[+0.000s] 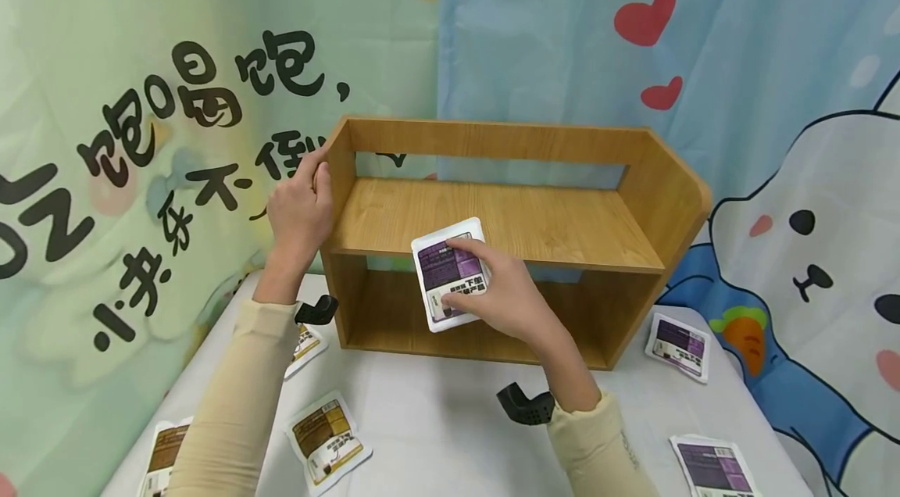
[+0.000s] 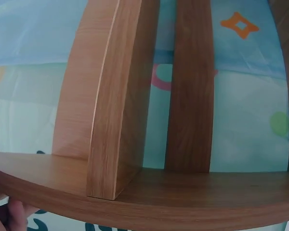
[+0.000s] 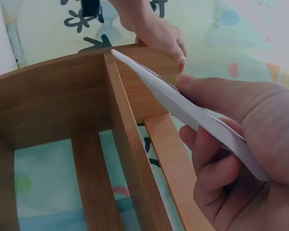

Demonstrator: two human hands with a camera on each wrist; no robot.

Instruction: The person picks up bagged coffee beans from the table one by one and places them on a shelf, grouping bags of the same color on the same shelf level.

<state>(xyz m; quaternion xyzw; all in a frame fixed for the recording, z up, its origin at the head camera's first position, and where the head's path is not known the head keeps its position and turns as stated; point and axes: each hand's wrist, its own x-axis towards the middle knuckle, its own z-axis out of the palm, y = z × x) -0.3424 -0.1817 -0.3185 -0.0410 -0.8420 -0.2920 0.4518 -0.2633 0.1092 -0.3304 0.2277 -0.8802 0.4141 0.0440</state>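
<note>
A two-tier wooden shelf (image 1: 492, 219) stands on the table, both tiers bare in the head view. My left hand (image 1: 301, 208) grips the upper part of its left side panel; in the left wrist view only a bit of that hand (image 2: 17, 214) shows at the lower left corner. In front of the shelf's middle board, my right hand (image 1: 509, 290) holds a white packet with a purple label (image 1: 450, 274) between thumb and fingers. The right wrist view shows this packet (image 3: 192, 113) edge-on, thumb on one face and curled fingers behind the other.
Brown-labelled packets lie on the white table (image 1: 429, 419) at the left: one near the front (image 1: 328, 442), others partly behind the left sleeve. Two purple-labelled packets lie to the right, one beside the shelf (image 1: 678, 346), one nearer (image 1: 713, 467). Printed curtains (image 1: 548, 28) hang behind.
</note>
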